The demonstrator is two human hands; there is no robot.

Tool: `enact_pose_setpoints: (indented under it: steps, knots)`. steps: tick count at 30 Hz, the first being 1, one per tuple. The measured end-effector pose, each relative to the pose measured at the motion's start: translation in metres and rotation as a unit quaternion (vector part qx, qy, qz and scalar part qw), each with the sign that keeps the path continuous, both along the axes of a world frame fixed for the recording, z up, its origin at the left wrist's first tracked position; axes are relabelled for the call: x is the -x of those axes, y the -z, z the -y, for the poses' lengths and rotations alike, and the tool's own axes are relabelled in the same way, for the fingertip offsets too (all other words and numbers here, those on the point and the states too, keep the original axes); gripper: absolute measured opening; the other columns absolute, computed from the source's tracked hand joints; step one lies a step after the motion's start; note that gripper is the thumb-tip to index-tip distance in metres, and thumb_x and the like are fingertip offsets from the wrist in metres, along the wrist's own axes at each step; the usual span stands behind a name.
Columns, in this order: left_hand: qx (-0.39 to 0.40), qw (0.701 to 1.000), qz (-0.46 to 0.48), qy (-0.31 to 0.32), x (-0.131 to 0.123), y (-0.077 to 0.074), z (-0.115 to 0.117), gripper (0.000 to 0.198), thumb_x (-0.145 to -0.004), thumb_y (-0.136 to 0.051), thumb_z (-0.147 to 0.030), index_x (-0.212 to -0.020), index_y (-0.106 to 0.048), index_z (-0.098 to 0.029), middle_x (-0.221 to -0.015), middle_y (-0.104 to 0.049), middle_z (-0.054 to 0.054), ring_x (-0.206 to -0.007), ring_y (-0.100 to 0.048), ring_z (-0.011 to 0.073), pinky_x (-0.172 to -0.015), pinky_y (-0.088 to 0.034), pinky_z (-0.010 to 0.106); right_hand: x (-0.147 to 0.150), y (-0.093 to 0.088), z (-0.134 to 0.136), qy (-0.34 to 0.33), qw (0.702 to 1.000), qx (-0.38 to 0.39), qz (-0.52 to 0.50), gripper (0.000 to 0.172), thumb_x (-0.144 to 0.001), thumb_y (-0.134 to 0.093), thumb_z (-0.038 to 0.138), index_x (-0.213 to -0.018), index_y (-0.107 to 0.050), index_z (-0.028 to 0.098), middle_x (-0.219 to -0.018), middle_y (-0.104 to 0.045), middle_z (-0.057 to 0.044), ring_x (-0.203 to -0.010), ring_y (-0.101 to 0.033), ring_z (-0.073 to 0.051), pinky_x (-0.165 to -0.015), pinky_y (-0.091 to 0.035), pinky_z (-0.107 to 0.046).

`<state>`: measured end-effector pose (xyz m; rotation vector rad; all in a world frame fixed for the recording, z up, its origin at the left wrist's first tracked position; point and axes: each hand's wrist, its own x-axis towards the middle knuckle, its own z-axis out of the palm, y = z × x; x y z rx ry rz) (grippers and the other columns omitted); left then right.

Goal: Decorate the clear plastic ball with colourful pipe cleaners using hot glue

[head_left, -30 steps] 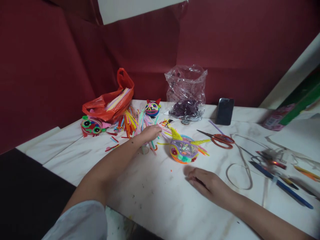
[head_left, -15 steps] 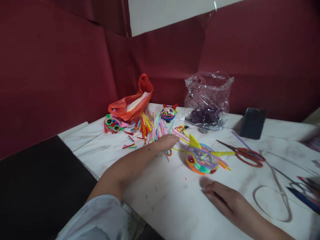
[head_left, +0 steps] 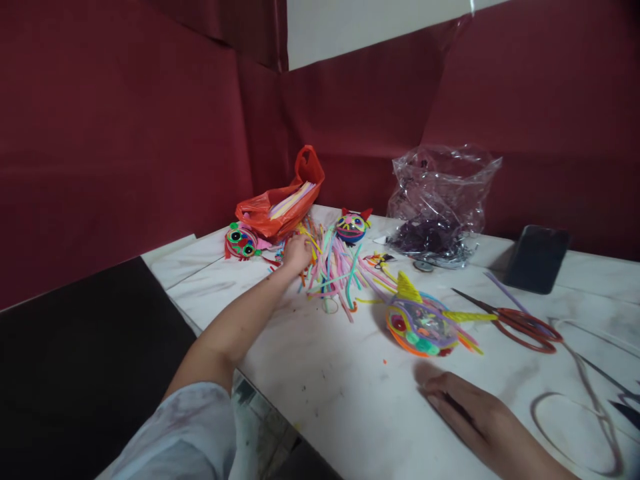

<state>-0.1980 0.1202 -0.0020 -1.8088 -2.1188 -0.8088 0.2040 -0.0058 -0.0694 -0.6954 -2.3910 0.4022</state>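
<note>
While the left hand [head_left: 299, 253] sits among the pipe cleaners [head_left: 341, 263], its fingertips are hidden; cannot tell whether they have closed on any. Clock centred on the horned ball [head_left: 425, 325], 12 pointing away from the wearer. Left hand at 10, by the yellow and orange stems. Right hand [head_left: 470, 407] at 5, near the ball but apart from it, fingers loosely curled, a gap beside the thumb, nothing seen in the grasp; on or just over the marbled table [head_left: 350, 380].

Pipe cleaners spread at 10, a loose heap of pink, green, yellow and orange, some ends reaching toward the ball. These lie between the ball and the left hand. Beyond the hand, also at 10, a slumped red bag [head_left: 270, 205] with pale stems showing at its mouth crowds the heap's far end. Red-green ball [head_left: 241, 243] beside the bag, farther out. Cat-eared ball [head_left: 351, 229] toward 11, behind the heap.

At 12, a small round disc [head_left: 423, 266], then a clear bag [head_left: 440, 190], dark purple stuff in its bottom. Phone [head_left: 539, 260] at 2, tilted, face dark. Orange-handled scissors [head_left: 497, 313] at 3, tip toward 10. Looped cord [head_left: 601, 410] at 4.

Writing: dark marks high on the clear bag, too small to read.
</note>
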Motion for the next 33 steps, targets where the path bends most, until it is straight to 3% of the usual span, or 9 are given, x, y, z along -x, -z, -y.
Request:
enact_pose_setpoints:
  steps: [3,5,9,13,19,25,33]
  knots:
    - [-0.014,0.999,0.038,-0.035,0.028,-0.001,-0.005,0.034,-0.089,-0.036,-0.013,-0.106,-0.065,-0.015,-0.1,-0.071,0.012,-0.089,-0.066,0.0211,-0.078,-0.051,0.034,0.0,-0.001,0.0,-0.006,1.0,0.006,0.003,0.012,-0.092,-0.056,0.032,-0.095,-0.065,0.026,-0.092,-0.074,-0.005,-0.081,-0.073,-0.019,-0.072,-0.06,-0.022]
    - [-0.013,0.999,0.044,-0.026,0.037,0.001,-0.005,0.034,-0.089,-0.035,-0.014,-0.103,-0.066,-0.016,-0.098,-0.073,0.01,-0.086,-0.066,0.0188,-0.077,-0.052,0.032,0.001,-0.002,0.001,-0.004,1.0,0.01,0.0,0.013,-0.092,-0.055,0.032,-0.093,-0.066,0.026,-0.089,-0.074,-0.004,-0.078,-0.073,-0.018,-0.071,-0.06,-0.021]
    - [0.015,0.998,0.017,0.063,0.037,0.003,-0.003,0.032,-0.085,-0.042,-0.013,-0.101,-0.069,-0.017,-0.102,-0.073,0.006,-0.091,-0.066,0.0168,-0.083,-0.052,0.028,0.003,-0.004,0.001,-0.008,1.0,0.025,0.006,0.013,-0.093,-0.053,0.03,-0.095,-0.065,0.025,-0.089,-0.073,-0.005,-0.079,-0.072,-0.018,-0.072,-0.059,-0.022]
    - [0.066,0.982,-0.041,0.171,0.028,0.0,-0.003,0.037,-0.071,-0.049,-0.005,-0.093,-0.073,-0.021,-0.101,-0.074,0.003,-0.099,-0.064,0.0179,-0.094,-0.048,0.031,0.003,-0.006,0.003,-0.013,0.999,0.039,0.017,0.012,-0.095,-0.05,0.026,-0.097,-0.061,0.023,-0.09,-0.071,-0.006,-0.08,-0.07,-0.016,-0.074,-0.057,-0.023]
    - [0.101,0.961,-0.111,0.232,0.02,-0.001,-0.005,0.025,-0.069,-0.052,-0.007,-0.078,-0.073,-0.019,-0.088,-0.072,0.007,-0.093,-0.062,0.0214,-0.094,-0.045,0.035,0.005,-0.013,0.005,-0.019,0.998,0.051,0.016,0.011,-0.096,-0.048,0.023,-0.096,-0.059,0.022,-0.09,-0.068,-0.004,-0.08,-0.068,-0.014,-0.076,-0.055,-0.022]
    - [0.096,0.965,-0.12,0.214,0.021,0.0,-0.004,0.022,-0.083,-0.05,-0.019,-0.08,-0.072,-0.019,-0.09,-0.073,0.007,-0.089,-0.062,0.0192,-0.088,-0.045,0.031,0.005,-0.012,0.004,-0.018,0.998,0.054,0.008,0.011,-0.096,-0.048,0.023,-0.095,-0.06,0.022,-0.093,-0.068,-0.005,-0.084,-0.068,-0.014,-0.078,-0.054,-0.022]
    - [0.044,0.991,-0.073,0.105,0.033,-0.005,-0.001,0.033,-0.092,-0.042,-0.03,-0.086,-0.072,-0.017,-0.092,-0.073,0.01,-0.086,-0.063,0.0211,-0.08,-0.047,0.031,0.006,-0.015,0.005,-0.017,0.999,0.044,0.012,0.011,-0.096,-0.048,0.023,-0.094,-0.059,0.022,-0.09,-0.069,-0.005,-0.08,-0.068,-0.013,-0.077,-0.055,-0.021]
